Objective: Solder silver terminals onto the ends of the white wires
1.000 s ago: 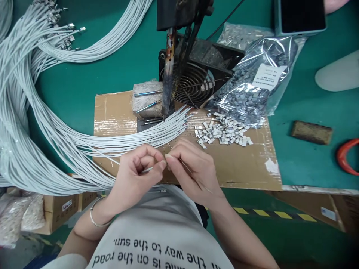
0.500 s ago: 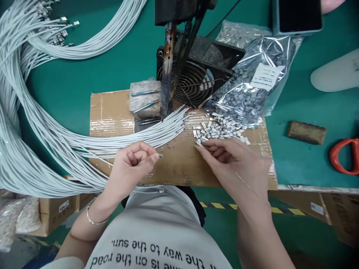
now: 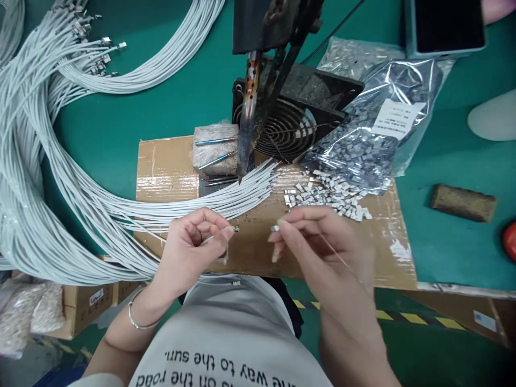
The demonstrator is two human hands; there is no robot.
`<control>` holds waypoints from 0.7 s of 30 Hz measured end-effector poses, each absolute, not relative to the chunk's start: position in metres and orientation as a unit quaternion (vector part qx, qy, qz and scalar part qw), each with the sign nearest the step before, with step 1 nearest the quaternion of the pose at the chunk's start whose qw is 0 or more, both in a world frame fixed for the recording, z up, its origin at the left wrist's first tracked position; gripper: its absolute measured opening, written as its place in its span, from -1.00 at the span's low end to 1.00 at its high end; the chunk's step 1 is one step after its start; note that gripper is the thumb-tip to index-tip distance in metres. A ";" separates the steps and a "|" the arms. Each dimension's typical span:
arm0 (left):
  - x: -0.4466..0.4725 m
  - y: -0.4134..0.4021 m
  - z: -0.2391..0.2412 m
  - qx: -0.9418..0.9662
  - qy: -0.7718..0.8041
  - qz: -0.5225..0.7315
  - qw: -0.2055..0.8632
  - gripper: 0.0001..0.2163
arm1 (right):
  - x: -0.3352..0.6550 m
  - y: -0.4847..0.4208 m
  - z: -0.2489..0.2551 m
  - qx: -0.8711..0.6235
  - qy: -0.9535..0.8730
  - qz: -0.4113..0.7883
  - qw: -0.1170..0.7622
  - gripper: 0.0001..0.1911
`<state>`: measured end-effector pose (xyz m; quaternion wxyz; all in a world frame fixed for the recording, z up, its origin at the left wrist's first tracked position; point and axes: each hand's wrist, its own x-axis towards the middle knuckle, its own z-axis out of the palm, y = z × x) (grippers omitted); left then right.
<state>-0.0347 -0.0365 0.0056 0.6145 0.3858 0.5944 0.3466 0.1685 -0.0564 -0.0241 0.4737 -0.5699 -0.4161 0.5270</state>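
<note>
My left hand (image 3: pixel 193 242) is closed in a pinch on the end of a thin white wire (image 3: pixel 234 229), its stripped tip pointing right. My right hand (image 3: pixel 318 242) pinches a small metal terminal (image 3: pixel 274 228) between thumb and forefinger, a short gap from the wire tip. Both hands hover over a cardboard sheet (image 3: pixel 165 166). A loose pile of the same metal terminals (image 3: pixel 326 194) lies just beyond my right hand. A fan of white wires (image 3: pixel 226 196) lies across the cardboard, ends under a soldering iron (image 3: pixel 246 134).
A black fan (image 3: pixel 290 126) stands behind the iron, with a steel-wool block (image 3: pixel 213 148) at its left. A plastic bag of terminals (image 3: pixel 363 145) lies at the right. Big coils of white cable (image 3: pixel 44 161) fill the left. A brown block (image 3: pixel 463 202) rests on the green table.
My right hand left the wire, reached into the terminal pile, and came back toward the left hand with one terminal pinched. My left hand kept hold of the wire.
</note>
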 end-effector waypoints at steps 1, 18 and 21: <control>-0.034 -0.036 0.007 0.390 0.592 0.352 0.611 -0.83 | 0.162 -0.056 -0.024 -0.554 -0.400 0.548 0.483 -0.87; -0.035 -0.041 0.004 0.413 0.600 0.359 0.584 -0.89 | 0.138 -0.049 -0.032 -0.487 -0.376 0.582 0.532 -0.88; -0.032 -0.044 0.002 0.407 0.609 0.378 0.567 -0.90 | 0.142 -0.050 -0.036 -0.486 -0.364 0.614 0.505 -0.94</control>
